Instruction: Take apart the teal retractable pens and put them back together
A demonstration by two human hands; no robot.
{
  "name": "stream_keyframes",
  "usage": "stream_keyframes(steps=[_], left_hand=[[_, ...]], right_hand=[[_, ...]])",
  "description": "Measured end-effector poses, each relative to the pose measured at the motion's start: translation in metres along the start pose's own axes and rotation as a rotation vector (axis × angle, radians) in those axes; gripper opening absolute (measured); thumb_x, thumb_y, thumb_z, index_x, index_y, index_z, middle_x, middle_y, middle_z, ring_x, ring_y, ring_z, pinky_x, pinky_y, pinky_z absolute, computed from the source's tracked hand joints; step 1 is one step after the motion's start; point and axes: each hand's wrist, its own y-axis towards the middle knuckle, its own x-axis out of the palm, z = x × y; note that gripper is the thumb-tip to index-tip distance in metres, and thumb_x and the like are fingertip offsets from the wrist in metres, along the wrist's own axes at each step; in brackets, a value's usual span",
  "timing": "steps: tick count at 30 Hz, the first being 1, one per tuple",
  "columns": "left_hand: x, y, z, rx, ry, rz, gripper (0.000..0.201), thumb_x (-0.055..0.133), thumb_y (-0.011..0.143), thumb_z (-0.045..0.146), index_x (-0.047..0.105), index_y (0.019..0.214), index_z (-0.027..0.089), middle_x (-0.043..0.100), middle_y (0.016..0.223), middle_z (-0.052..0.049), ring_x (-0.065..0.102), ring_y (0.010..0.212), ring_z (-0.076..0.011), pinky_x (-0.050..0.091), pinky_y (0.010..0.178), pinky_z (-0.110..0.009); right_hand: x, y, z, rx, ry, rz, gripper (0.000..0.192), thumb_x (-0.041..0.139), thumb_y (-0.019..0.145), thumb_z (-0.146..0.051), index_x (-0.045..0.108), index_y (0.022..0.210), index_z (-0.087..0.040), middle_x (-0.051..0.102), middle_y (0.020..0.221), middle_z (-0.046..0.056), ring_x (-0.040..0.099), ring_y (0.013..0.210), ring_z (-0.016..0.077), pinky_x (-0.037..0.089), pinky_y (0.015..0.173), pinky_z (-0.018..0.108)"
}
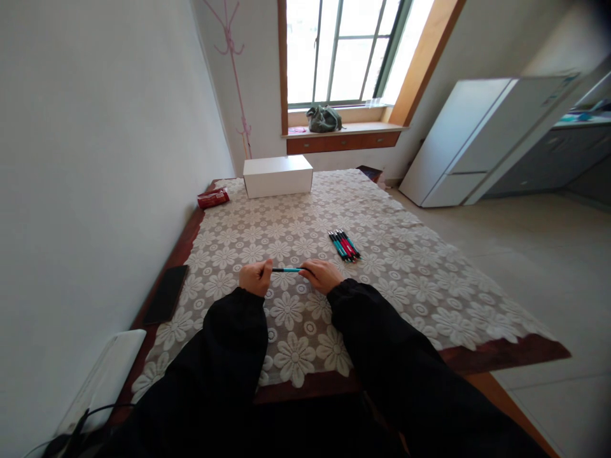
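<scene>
A teal and black pen (286, 270) lies level between my two hands, just above the lace tablecloth. My left hand (256, 277) is closed around its left, black end. At the other end, the fingers of my right hand (321, 275) pinch the pen's tip, which they partly hide. Beyond my right hand, a row of several pens (344, 245) in teal, red and black lies side by side on the cloth.
A white box (278, 177) stands at the table's far end, with a red packet (213, 198) to its left. A dark phone (166, 294) and a white device with cables (102, 378) lie along the left edge by the wall. The lace tablecloth (405, 280) covers the table.
</scene>
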Motion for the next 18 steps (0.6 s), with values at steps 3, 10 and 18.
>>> stream_keyframes(steps=[3,10,18], left_hand=[[-0.0001,-0.0002,0.0004,0.000,-0.001,0.003,0.051,0.040,0.092,0.039,0.035,0.046,0.017,0.030,0.040,0.002,0.031,0.046,-0.0100,0.017,0.052,-0.030],[0.0000,0.0003,-0.0002,-0.014,0.003,-0.007,0.052,0.040,0.092,0.040,0.038,0.045,0.017,0.032,0.040,0.001,0.033,0.047,-0.0108,0.017,0.052,-0.030],[-0.0003,0.0008,-0.0004,-0.018,0.016,-0.021,0.053,0.038,0.092,0.043,0.039,0.045,0.018,0.034,0.040,0.000,0.033,0.046,-0.0110,0.018,0.051,-0.029]], right_hand=[[-0.0002,0.0002,0.0002,0.003,-0.002,-0.003,0.030,0.041,0.101,-0.039,0.065,0.097,-0.020,0.067,0.090,0.005,0.060,0.083,0.0166,0.040,0.074,0.026],[0.0007,0.0005,0.0013,0.009,-0.002,-0.013,0.031,0.041,0.101,-0.039,0.065,0.097,-0.020,0.067,0.091,0.006,0.060,0.085,0.0166,0.040,0.075,0.026],[-0.0016,0.0004,-0.0011,0.023,0.008,-0.019,0.029,0.042,0.100,-0.039,0.065,0.097,-0.021,0.067,0.089,0.006,0.060,0.083,0.0171,0.040,0.074,0.026]])
